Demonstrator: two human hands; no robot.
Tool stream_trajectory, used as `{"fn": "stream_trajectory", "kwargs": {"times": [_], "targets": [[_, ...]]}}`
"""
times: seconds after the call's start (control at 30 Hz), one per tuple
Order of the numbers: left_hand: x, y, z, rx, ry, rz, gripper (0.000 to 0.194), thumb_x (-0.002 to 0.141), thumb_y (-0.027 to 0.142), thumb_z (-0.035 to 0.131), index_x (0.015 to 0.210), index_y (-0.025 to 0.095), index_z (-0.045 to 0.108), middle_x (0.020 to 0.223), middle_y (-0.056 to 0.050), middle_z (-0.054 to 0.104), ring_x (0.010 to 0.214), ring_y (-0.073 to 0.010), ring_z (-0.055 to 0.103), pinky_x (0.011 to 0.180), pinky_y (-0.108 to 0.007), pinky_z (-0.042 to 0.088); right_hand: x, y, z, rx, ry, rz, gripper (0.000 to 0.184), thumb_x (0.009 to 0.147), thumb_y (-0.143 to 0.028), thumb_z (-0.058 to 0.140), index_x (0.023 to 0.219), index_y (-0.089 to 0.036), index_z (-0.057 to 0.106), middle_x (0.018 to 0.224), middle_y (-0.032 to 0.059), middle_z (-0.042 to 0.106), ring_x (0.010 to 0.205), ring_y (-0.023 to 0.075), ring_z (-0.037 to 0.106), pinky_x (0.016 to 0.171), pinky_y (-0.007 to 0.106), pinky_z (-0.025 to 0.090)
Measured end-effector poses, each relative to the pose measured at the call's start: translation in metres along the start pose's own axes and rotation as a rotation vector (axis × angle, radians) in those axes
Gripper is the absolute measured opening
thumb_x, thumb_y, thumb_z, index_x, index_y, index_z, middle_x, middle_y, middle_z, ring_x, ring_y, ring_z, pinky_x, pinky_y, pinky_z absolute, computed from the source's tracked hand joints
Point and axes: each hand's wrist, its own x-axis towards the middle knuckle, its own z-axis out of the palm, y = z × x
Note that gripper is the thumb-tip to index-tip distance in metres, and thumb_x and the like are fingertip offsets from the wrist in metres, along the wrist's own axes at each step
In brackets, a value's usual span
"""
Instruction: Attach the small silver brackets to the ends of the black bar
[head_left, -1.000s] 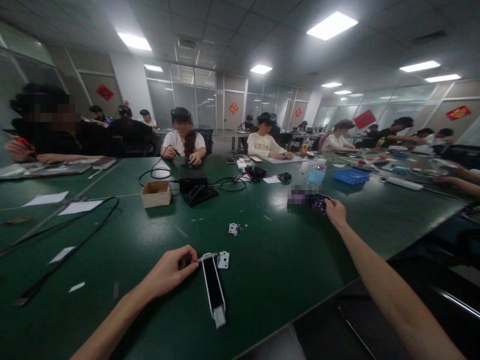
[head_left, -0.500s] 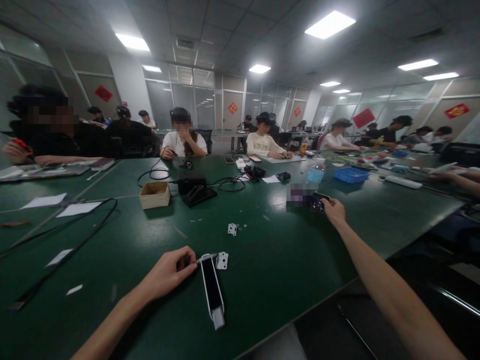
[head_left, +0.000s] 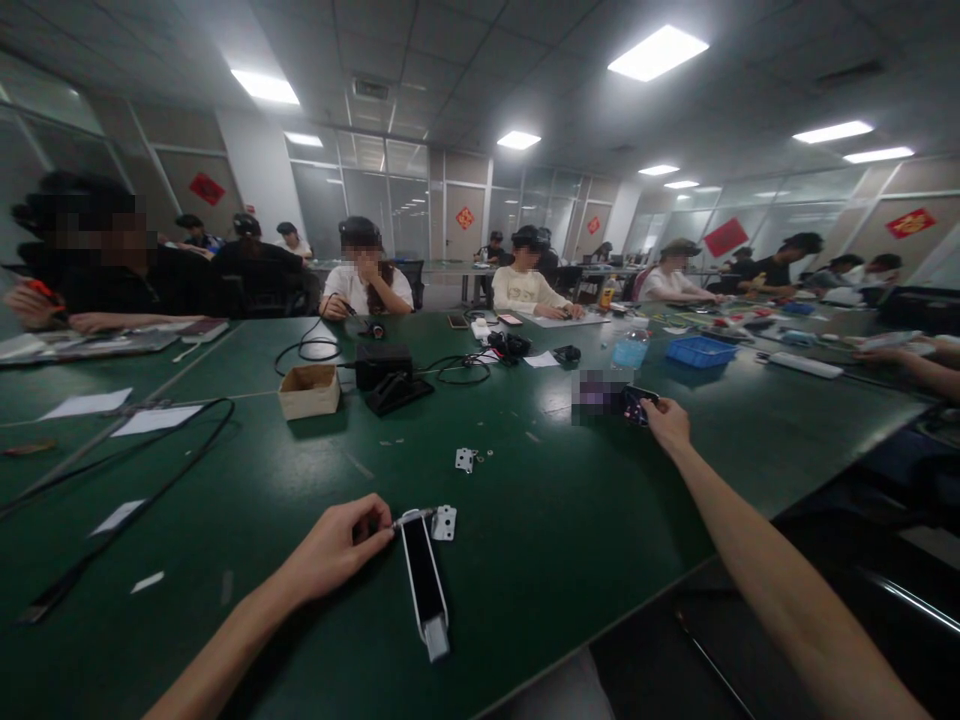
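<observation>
My left hand [head_left: 351, 545] is closed in a pinch on the thin metal rod [head_left: 399, 523] at the top end of a long black piece with a white frame [head_left: 424, 570]. That piece lies on the green table, its pale grey end towards me. A metal plate with holes [head_left: 445, 523] sits at the rod's other end. Farther off, my right hand [head_left: 667, 422] grips the edge of a phone [head_left: 637, 404], which is partly covered by a pixelated patch. Between the hands lie a second small metal plate [head_left: 465, 460] and a few tiny washer-like rings [head_left: 490, 453].
Beyond my hands stand a cardboard box [head_left: 309, 390], a black box-shaped device [head_left: 382, 364], a bottle of blue liquid [head_left: 631, 346] and a blue basket [head_left: 701, 351]. Cables [head_left: 150, 480] and paper scraps [head_left: 156, 419] lie at left. Several people sit around the table [head_left: 300, 650].
</observation>
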Motion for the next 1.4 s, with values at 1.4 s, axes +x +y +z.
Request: {"fn": "stream_trajectory", "kwargs": {"times": [1.4], "targets": [[-0.003,-0.002,0.009,-0.013,0.097,0.033,0.018,0.081,0.034,0.061,0.09,0.018,0.06,0.081,0.001,0.06,0.064,-0.0129,0.051,0.059,-0.024,0.041,-0.222,-0.18,0.052,-0.287,-0.89,-1.234,0.024,0.088,-0.03,0.05,0.104,-0.019,0.064,0.104,0.01,0.062,0.097,0.0244,0.054,0.084,0.04,0.044]]}}
